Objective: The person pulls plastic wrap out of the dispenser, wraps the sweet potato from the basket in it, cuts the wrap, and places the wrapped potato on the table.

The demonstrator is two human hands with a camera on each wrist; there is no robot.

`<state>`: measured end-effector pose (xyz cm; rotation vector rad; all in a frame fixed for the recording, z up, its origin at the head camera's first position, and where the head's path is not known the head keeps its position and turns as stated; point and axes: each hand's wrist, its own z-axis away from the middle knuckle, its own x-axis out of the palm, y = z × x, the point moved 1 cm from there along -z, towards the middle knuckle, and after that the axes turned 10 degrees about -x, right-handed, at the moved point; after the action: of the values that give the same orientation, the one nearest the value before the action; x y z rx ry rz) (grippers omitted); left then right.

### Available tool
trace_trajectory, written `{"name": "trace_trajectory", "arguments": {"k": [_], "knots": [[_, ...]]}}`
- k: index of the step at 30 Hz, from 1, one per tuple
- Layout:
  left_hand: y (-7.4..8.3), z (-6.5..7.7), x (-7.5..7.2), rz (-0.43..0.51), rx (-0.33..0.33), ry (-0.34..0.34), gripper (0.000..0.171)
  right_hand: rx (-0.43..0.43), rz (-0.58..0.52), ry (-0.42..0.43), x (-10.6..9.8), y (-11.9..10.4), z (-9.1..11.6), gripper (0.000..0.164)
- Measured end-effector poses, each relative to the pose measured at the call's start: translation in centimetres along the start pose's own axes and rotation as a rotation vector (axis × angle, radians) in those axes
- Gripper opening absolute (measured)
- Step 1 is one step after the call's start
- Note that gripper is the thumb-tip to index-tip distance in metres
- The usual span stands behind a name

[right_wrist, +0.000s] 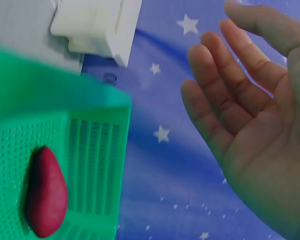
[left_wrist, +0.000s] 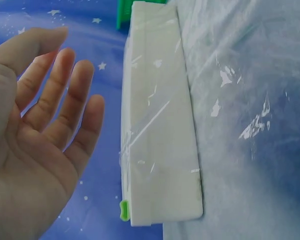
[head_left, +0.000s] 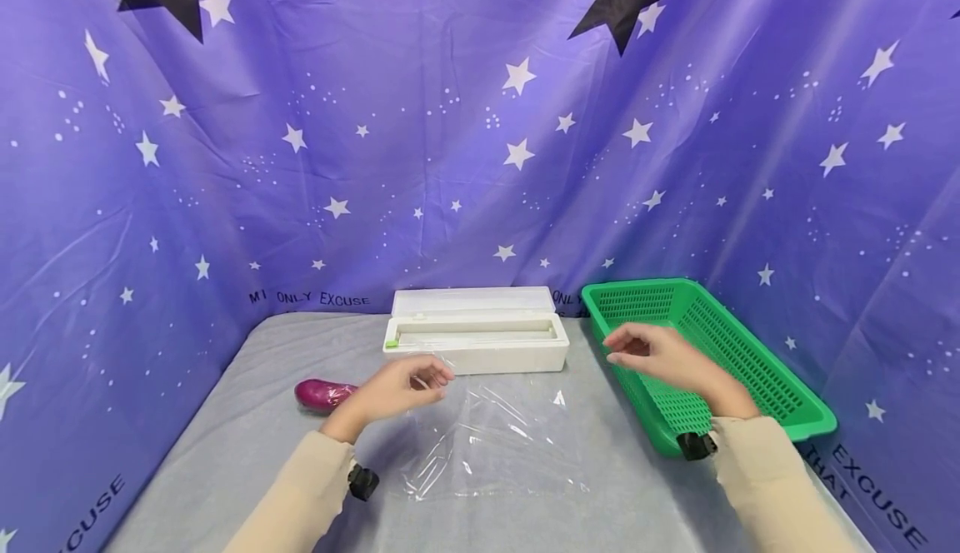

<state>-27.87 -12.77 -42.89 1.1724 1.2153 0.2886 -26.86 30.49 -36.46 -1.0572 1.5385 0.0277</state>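
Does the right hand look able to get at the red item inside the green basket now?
Probably yes: the right hand looks empty near the green basket, and the right wrist view shows no cover over the red item. The head view hides it, so exact reach is uncertain.

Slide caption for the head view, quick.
Left hand near clear cling film, open white wrap dispenser and purple eggplant; right hand by green plastic basket.

So we're basically looking at some makeshift curtained-off booth point(head_left: 67, 228), home or studio we're honestly not sure, with purple star-print fabric point(head_left: 420, 112) hanging around three sides of a grey cloth-covered table point(head_left: 630, 503).
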Motion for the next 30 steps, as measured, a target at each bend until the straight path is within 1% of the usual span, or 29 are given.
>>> {"name": "trace_trajectory", "arguments": {"k": [4,10,14,17,21,24,30], "knots": [[0.2,-0.5,0.6,0.011,0.011,0.006,0.022,0.018,0.048,0.034,-1.4,0.9,0.2,0.021],[0.4,-1.3,1.6,0.021,0.022,-0.002,0.023,0.068,0.042,0.048,-2.6,3.5,0.3,0.02],[0.5,-1.9,2.3,0.009,0.027,-0.011,0.023,0.132,-0.003,0.053,-3.1,5.3,0.4,0.025],[0.5,-2.4,2.7,0.004,0.05,-0.01,0.022,0.168,-0.055,0.053,-3.4,6.6,0.6,0.031],[0.4,-2.8,3.2,0.002,0.069,-0.019,0.021,0.24,-0.116,0.056,-3.7,8.4,0.8,0.038],[0.3,-3.0,3.6,0.001,0.056,-0.027,0.02,0.291,-0.144,0.059,-3.8,9.6,1.0,0.044],[0.3,-3.3,4.4,-0.008,0.038,-0.049,0.021,0.362,-0.152,0.06,-3.6,11.4,1.5,0.056]]}}
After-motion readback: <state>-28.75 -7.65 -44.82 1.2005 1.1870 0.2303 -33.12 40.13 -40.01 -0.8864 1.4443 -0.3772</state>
